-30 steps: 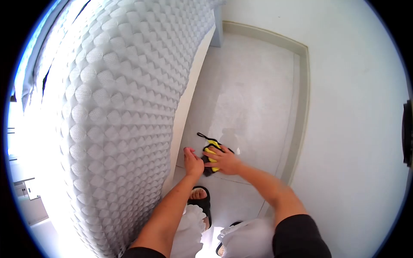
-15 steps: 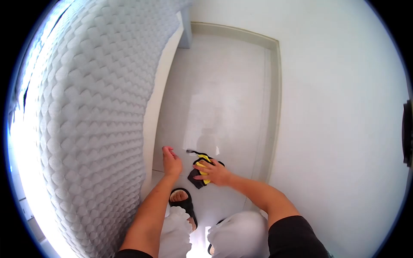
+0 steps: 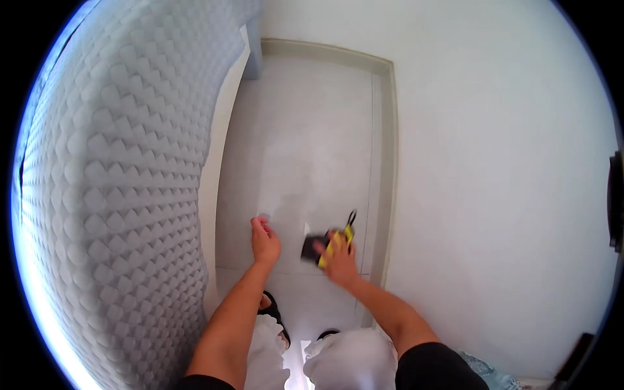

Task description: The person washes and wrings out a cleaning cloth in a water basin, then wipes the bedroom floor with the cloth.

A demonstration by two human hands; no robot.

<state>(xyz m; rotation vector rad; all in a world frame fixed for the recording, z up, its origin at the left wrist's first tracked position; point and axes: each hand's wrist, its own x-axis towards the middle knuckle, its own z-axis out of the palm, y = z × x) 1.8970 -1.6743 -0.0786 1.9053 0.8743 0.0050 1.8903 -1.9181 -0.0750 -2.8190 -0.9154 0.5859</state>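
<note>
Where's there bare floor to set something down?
Widest: the floor ahead, between the pale panel and the baseboard. A smaller patch lies between the left hand and the cloth under the right hand. Crowded: nearer, around the sandals and white trousers.

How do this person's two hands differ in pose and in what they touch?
The left hand has curled fingers, while the right hand has its fingers spread. The left hand is apart from the yellow and dark grey cloth, while the right hand lies on it. The left hand is nearer the quilted cover; the right hand is nearer the white wall. Both hands are bare.
</note>
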